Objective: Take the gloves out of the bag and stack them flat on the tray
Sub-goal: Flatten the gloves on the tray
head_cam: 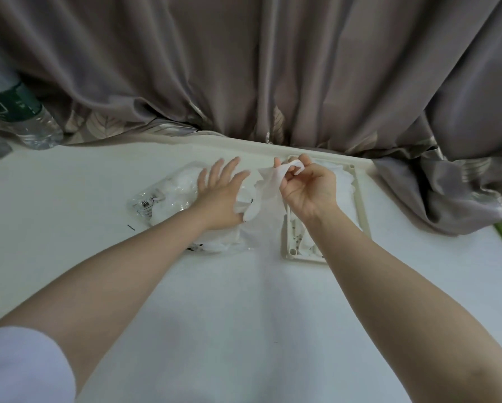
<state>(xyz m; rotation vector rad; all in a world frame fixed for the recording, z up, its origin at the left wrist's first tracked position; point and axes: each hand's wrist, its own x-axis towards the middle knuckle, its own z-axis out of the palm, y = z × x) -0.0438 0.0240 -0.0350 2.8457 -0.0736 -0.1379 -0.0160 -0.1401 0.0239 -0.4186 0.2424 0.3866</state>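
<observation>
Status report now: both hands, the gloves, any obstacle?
Left hand open, pressing clear plastic bag. Right hand pinching thin translucent glove, lifted between bag and cream rectangular tray. Nothing in the way.

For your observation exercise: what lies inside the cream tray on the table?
Thin white gloves lie in the tray, already laid there. The right hand, pinching another glove, covers the middle, so how many are stacked, and how flat, cannot be seen.

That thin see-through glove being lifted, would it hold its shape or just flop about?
Probably flops: the glove drapes limply from the right hand pinching it. Likely very light, since the fingers alone carry it. Its filmy look suggests it could slip or cling.
</observation>
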